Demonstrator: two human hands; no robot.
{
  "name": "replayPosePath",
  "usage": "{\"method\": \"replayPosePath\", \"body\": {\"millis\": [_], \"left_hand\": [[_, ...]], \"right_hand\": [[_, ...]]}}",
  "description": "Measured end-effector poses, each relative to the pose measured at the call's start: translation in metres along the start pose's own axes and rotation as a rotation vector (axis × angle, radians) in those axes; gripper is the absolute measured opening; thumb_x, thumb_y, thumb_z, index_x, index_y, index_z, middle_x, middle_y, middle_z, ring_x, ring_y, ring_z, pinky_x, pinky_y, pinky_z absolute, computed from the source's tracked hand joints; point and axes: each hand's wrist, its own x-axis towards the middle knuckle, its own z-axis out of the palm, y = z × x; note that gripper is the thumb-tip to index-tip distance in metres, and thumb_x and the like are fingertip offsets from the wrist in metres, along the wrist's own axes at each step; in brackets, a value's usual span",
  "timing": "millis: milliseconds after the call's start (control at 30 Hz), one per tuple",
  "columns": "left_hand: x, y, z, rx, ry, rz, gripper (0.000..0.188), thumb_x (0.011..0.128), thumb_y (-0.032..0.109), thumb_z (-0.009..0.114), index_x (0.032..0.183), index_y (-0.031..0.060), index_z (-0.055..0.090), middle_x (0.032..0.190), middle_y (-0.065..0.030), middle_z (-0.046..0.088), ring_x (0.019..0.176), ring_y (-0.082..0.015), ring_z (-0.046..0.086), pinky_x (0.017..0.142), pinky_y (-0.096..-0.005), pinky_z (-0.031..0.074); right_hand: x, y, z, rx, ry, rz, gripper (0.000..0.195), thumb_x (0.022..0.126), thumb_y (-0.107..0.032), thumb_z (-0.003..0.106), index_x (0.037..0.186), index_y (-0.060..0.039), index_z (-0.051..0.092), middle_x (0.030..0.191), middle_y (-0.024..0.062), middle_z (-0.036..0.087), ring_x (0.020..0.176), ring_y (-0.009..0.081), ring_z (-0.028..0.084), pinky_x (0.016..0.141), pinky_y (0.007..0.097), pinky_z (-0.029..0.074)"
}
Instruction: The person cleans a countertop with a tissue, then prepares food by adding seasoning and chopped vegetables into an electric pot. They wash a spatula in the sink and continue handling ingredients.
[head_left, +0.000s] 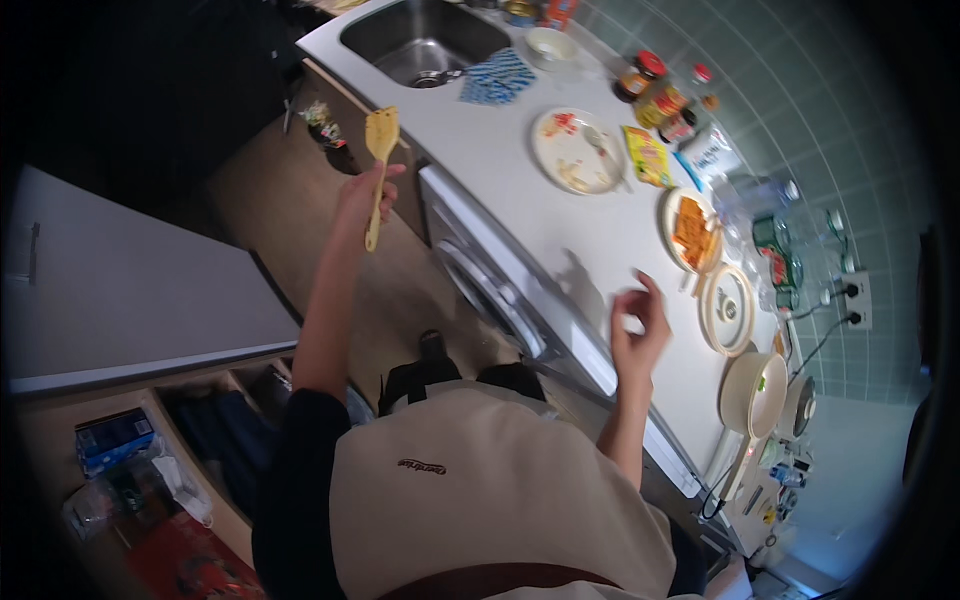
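Note:
My left hand (366, 193) grips the handle of a yellow spatula (383, 133), its head pointing up and stained with food. This hand is over the floor, just off the counter's front edge near the sink. Above the white countertop (480, 169), my right hand (642, 319) is raised with thumb and fingers curled and apart, nothing between them. To its right lie a glass pot lid (727, 309) and a plate of orange-brown food (694, 234). Farther up the counter is a white plate (577, 174) with food remnants and a spoon.
A steel sink (405, 56) with a blue striped cloth (499, 77) lies at the far end. Jars, bottles and a yellow packet (648, 156) line the tiled wall. A cream saucepan (757, 394) stands nearer, handle towards me. Below the counter is a washing machine (487, 289); an open drawer (202, 442) is at left.

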Motion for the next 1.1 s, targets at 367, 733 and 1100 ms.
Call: {"method": "replayPosePath", "body": {"millis": [367,733,1100], "left_hand": [[0.054,0.047,-0.087,-0.013,-0.001,-0.009,0.037,0.099,0.021,0.041,0.119,-0.0049,0.057,0.069,-0.0046,0.059,0.047,-0.0059,0.041,0.045,-0.0208,0.034],[0.217,0.136,-0.076,0.228,-0.033,-0.011,0.029,0.099,0.019,0.045,0.108,-0.0048,0.059,0.072,-0.0079,0.063,0.046,-0.0079,0.046,0.043,-0.0205,0.037],[0.382,0.137,-0.067,0.431,-0.256,-0.142,0.024,0.091,0.015,0.051,0.096,-0.0046,0.065,0.066,-0.0079,0.062,0.043,-0.0093,0.049,0.040,-0.0230,0.038]], "right_hand": [[0.132,-0.089,0.219,-0.096,-0.447,-0.252,0.039,0.079,-0.015,0.068,0.115,-0.0018,0.059,0.108,0.0170,0.059,0.073,0.0249,0.064,0.063,0.0322,0.053],[0.294,-0.067,0.346,0.121,-0.038,-0.092,0.044,0.079,-0.018,0.067,0.118,0.0009,0.056,0.121,0.0268,0.052,0.114,0.0396,0.050,0.096,0.0440,0.043],[0.472,-0.027,0.463,-0.688,0.019,-0.266,0.037,0.075,-0.009,0.060,0.103,0.0152,0.059,0.121,0.0319,0.054,0.117,0.0441,0.050,0.098,0.0430,0.045]]}}
